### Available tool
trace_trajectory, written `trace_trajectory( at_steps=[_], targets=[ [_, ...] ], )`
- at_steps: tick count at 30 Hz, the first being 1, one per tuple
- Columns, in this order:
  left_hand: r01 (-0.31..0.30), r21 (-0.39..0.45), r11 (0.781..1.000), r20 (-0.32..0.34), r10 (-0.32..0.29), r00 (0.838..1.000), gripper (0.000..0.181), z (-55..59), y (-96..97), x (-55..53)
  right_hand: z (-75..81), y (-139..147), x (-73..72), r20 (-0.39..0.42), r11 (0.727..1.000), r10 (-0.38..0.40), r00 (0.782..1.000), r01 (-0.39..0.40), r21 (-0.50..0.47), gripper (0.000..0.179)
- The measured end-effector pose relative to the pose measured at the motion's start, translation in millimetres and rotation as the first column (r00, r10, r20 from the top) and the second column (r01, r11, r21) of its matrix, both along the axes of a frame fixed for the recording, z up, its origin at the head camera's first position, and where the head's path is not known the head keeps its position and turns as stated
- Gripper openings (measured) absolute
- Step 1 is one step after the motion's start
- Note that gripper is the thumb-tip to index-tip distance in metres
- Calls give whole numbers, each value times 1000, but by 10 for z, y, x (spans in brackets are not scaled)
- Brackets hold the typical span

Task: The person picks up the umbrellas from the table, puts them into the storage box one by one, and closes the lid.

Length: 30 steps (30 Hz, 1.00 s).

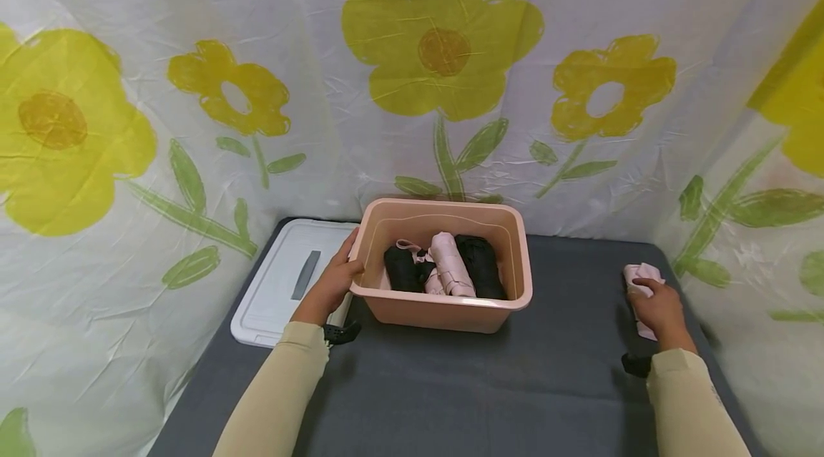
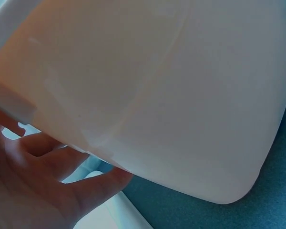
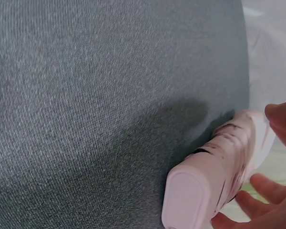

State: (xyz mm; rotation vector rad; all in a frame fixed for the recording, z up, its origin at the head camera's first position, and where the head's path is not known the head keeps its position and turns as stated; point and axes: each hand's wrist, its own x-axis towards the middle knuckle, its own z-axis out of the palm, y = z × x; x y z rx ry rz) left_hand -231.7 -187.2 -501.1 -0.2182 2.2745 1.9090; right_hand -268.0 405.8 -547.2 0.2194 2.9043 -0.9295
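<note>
A peach plastic bin (image 1: pixel 444 312) stands mid-table near the back. My left hand (image 1: pixel 336 282) grips its left rim; in the left wrist view the fingers (image 2: pixel 102 183) meet the edge of the bin's pale wall (image 2: pixel 181 119). Inside lie black rolled bundles (image 1: pixel 479 267) and pink ones (image 1: pixel 450 264), which look like folded umbrellas. At the table's right side, my right hand (image 1: pixel 659 310) holds a pink folded umbrella (image 1: pixel 634 274). The right wrist view shows its flat rounded end (image 3: pixel 186 198) and pleated fabric, with thumb and fingers on opposite sides.
A white lid (image 1: pixel 273 282) with a grey handle (image 1: pixel 305 274) lies on the left of the dark table (image 1: pixel 489 392), partly behind my left hand. A white curtain (image 1: pixel 309 85) with yellow flowers hangs along the table's back and sides.
</note>
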Motion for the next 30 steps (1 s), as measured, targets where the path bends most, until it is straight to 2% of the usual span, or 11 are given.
trace_trajectory(
  at_steps=[7, 16, 20, 24, 30],
  targets=[
    [5, 3, 1000, -6, -5, 1000, 87, 19, 13, 9, -3, 81, -6, 119, 999, 12, 993, -17, 42, 52],
    [8, 3, 1000, -10, -8, 1000, 88, 5, 17, 6, 26, 84, 2, 100, 987, 82, 992, -95, 129, 51],
    [0, 6, 1000, -5, 0, 1000, 88, 2, 26, 6, -3, 84, -33, 127, 980, 115, 985, -134, 149, 56],
    [-12, 2, 1000, -1, 12, 1000, 88, 1, 30, 4, -42, 62, -56, 167, 967, 140, 976, -171, 186, 53],
    [-16, -1, 1000, 11, 16, 1000, 88, -2, 5, -9, -20, -9, -74, 226, 970, 145, 963, -183, 160, 56]
  ],
)
